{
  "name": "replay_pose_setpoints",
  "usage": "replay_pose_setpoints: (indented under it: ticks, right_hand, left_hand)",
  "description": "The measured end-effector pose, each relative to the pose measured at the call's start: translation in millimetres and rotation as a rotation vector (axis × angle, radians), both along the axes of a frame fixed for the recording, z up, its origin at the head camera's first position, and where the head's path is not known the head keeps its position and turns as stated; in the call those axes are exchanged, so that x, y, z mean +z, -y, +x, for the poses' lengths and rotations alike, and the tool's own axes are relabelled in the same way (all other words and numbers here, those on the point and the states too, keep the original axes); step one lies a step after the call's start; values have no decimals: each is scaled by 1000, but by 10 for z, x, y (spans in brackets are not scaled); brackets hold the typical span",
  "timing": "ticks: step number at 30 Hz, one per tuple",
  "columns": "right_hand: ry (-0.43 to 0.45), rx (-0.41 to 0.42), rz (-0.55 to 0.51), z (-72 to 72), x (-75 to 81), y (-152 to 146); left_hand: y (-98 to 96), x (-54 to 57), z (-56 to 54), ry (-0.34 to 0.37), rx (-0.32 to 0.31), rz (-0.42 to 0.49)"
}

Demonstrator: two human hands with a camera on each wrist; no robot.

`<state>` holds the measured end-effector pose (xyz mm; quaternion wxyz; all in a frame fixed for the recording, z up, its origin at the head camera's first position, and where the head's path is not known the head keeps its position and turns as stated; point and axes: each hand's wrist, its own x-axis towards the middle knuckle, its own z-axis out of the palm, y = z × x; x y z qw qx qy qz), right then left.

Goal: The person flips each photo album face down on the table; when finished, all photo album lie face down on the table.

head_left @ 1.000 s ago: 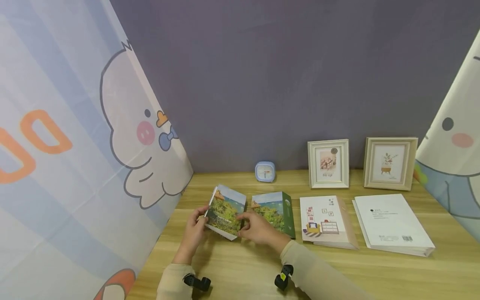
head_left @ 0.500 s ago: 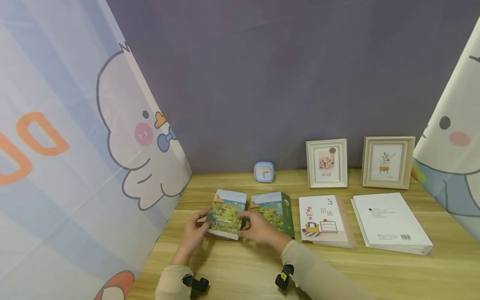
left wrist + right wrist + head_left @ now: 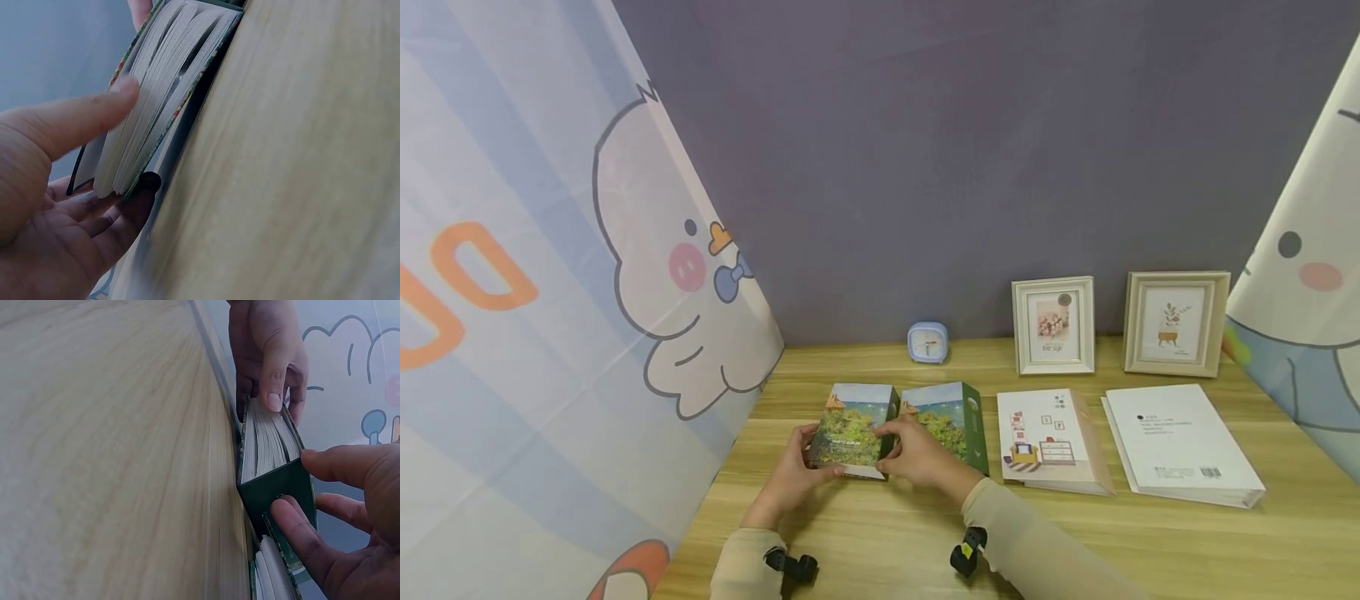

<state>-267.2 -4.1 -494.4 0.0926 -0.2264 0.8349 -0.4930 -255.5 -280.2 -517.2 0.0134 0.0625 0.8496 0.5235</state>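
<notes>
A small photo album [image 3: 853, 417] with a garden-and-sea cover lies at the left of the table, its page edges toward me. My left hand [image 3: 797, 475] holds its left side, fingers along the outer edge. The left thumb [image 3: 81, 119] lies by the page edges [image 3: 147, 106]. My right hand [image 3: 917, 457] holds the right side, with a finger on the green spine [image 3: 287, 481] and the thumb near the cover's front corner. A matching photo album [image 3: 936, 408] lies just to the right, partly hidden behind the right hand.
Further right lie an album with a furniture drawing [image 3: 1037, 433] and a white album [image 3: 1187, 442]. A blue clock [image 3: 928, 342] and two picture frames [image 3: 1055, 327] stand along the back wall. A printed curtain [image 3: 550, 333] borders the left side.
The album has come down from a tilted pose and squared up beside its match. The left thumb has slid from its left edge to the front page edges; the right hand keeps its place.
</notes>
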Motion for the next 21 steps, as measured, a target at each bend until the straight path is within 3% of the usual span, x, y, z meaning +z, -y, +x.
replay_pose_setpoints:
  ticks: [10, 21]
  right_hand:
    - [-50, -2, 77, -20, -10, 4]
    - [-127, -19, 153, -60, -114, 18]
  left_hand:
    - [47, -49, -32, 9, 28, 19]
    - [90, -44, -5, 19, 55, -63]
